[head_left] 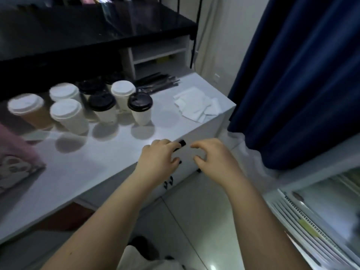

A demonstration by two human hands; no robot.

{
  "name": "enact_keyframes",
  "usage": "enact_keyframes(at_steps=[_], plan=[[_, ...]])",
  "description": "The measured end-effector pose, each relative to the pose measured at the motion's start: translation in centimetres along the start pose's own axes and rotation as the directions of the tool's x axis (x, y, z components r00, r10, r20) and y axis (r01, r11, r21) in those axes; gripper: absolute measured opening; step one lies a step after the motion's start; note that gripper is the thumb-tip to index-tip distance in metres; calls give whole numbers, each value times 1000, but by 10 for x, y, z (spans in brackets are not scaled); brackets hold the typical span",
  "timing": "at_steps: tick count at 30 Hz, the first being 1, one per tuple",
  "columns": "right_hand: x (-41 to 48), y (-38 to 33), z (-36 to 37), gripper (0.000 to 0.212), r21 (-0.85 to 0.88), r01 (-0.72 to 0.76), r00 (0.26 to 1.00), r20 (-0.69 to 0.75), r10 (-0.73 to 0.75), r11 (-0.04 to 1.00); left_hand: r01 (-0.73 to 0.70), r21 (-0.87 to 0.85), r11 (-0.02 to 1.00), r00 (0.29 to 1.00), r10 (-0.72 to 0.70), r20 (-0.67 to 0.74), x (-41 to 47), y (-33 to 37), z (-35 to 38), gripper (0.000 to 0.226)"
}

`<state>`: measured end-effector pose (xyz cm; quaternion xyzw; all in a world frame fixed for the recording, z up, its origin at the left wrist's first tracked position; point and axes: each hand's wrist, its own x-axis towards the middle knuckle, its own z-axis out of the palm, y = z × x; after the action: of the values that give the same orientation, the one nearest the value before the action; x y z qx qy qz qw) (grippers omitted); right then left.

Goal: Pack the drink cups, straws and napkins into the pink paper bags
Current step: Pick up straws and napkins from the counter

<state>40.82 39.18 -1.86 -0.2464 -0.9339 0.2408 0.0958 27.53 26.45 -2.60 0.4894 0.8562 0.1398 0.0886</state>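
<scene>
Dark blue curtain point(292, 75) fills the right side, hanging to the floor. White worktop point(87, 164) runs from the lower left to a far right corner beside the curtain. Black glossy shelf point(78, 36) overhangs its back edge, with white cubbyholes point(159, 53) under the shelf's right end. Glass-lidded cooler point(321, 207) at the lower right, well apart from the worktop. Pink paper bag point(17, 160) lies flat on the worktop at the left frame edge, partly cut off, pale print on its face. Drink cups point(67, 114) stand upright in a loose cluster at the back left of the worktop: several with white lids, several with black, one brown-sided cup point(29, 112) furthest left; view is blurred there, exact count unsure. Napkins point(196, 106), white, in a loose pile near the far right corner, apart from the cups. Left hand point(158, 156) over the worktop's near edge, fingers loosely bent, dark nails, grasping nothing; contact with the surface cannot be told. Right hand point(212, 158) just beside it past the edge, thumb and fingers loosely curved, released, nothing held. Straws point(157, 82), dark, lie in a bundle behind the cups, below the cubbyholes.
</scene>
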Motion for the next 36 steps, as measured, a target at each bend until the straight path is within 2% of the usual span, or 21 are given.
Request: enact_keyframes(at_steps=[8, 13, 18, 23, 28, 33, 36], plan=[[18, 75, 7, 30, 40, -108, 994, 28, 107, 993, 3, 15, 1000, 997, -4, 71, 72, 18, 44, 43], [93, 103, 3, 31, 56, -77, 997, 16, 76, 995, 105, -83, 991, 994, -107, -26, 154, 0, 50, 40], [184, 122, -11, 34, 37, -54, 994, 102, 50, 998, 223, -150, 963, 973, -230, -35, 244, -23, 43, 42], [272, 122, -19, 34, -10, 46, 986, 161, -44, 999, 293, -117, 949, 949, -304, -87, 310, -41, 24, 46], [326, 118, -6, 34, 13, 103, 979, 176, -103, 995, 420, -68, 905, 901, -425, -88, 332, -53, 23, 48], [375, 125, 11, 35, 57, 122, 965, 227, -132, 991, 544, -37, 838, 833, -545, -96, 341, -65, 30, 50], [407, 124, 21, 35, 85, 186, 942, 267, -202, 979, 612, -28, 790, 782, -610, -125, 348, -72, 33, 49]])
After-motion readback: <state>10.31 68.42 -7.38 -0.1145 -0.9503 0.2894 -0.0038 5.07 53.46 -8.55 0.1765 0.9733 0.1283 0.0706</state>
